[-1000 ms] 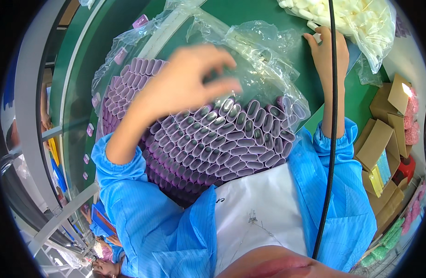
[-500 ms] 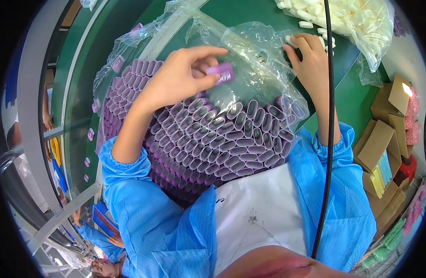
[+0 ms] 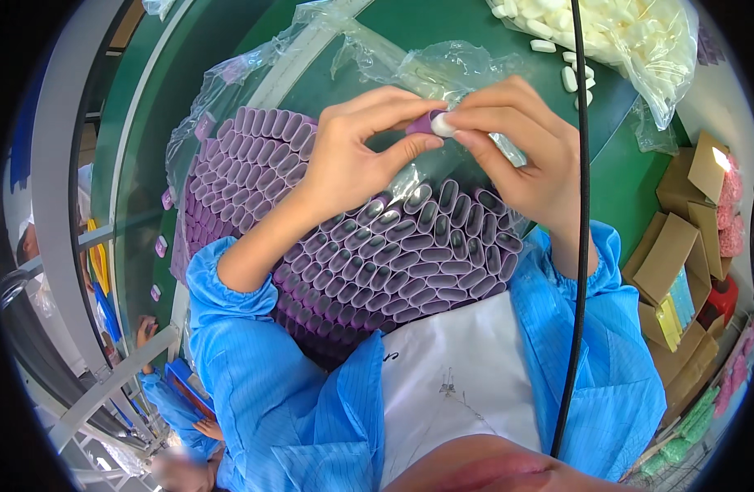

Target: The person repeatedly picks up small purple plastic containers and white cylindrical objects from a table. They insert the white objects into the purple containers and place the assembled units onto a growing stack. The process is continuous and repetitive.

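A small purple oval cap [image 3: 422,123] is pinched between the thumb and fingers of my left hand [image 3: 352,152]. My right hand [image 3: 520,152] grips a white oval plug [image 3: 442,125] by its end, and the plug meets the cap's open end. How far it sits inside cannot be seen. Below both hands, many purple oval tubes [image 3: 410,283] stand packed side by side, open ends up. Clear plastic film [image 3: 443,74] lies crumpled behind the hands and along the pack's left side.
A clear bag of white plugs [image 3: 623,49] lies at the far right, with several loose plugs [image 3: 569,79] beside it. A black cable [image 3: 580,246] hangs across the right side. Open cardboard boxes [image 3: 664,262] stand at right. Small purple pieces [image 3: 161,245] line the left belt, near a co-worker's sleeve [image 3: 176,414].
My right hand has come left from the loose plugs with a white plug. My left hand has moved right, turning the purple cap toward it; the two pieces now meet.
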A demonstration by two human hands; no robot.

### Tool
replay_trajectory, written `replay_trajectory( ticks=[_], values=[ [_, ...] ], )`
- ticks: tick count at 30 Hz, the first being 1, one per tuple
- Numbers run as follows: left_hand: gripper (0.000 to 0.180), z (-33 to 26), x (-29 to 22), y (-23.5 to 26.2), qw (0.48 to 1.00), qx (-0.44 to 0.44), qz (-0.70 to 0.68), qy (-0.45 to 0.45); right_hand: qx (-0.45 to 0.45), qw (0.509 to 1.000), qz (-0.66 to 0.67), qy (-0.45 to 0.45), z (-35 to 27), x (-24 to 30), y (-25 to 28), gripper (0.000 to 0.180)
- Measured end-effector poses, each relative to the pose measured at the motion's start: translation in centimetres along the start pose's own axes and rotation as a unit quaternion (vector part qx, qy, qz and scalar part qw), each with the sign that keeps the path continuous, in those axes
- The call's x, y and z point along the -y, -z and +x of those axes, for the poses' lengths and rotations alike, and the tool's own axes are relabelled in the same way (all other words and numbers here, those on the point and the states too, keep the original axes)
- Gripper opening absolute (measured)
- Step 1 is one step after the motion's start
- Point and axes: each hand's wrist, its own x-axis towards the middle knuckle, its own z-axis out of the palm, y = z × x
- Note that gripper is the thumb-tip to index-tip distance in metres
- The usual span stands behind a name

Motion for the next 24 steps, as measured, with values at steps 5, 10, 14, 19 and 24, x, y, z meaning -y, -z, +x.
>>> replay_trajectory(
  ticks=[5,10,14,19,24],
  values=[
    [0.035,0.0,0.0,0.2,0.993,-0.015,0.079,-0.083,0.011,0.999,-0.010,0.031,-0.1,-0.4,-0.6,0.020],
    [0.032,-0.2,-0.3,0.4,0.994,-0.007,0.084,-0.075,-0.021,0.999,-0.008,0.042,-0.3,-0.2,-1.5,0.020],
    [0.036,-0.1,0.4,0.3,0.998,-0.040,-0.006,-0.051,-0.014,0.998,0.005,0.053,-0.1,-0.4,-0.8,0.020],
    [0.034,0.1,-0.2,1.2,0.998,0.027,0.023,-0.045,-0.002,0.998,0.012,0.058,-0.4,-0.7,-0.5,0.021],
    [0.034,0.0,-0.3,0.7,0.999,-0.002,-0.035,-0.014,-0.019,0.997,0.002,0.076,-0.9,-0.5,-1.2,0.024]
  ],
)
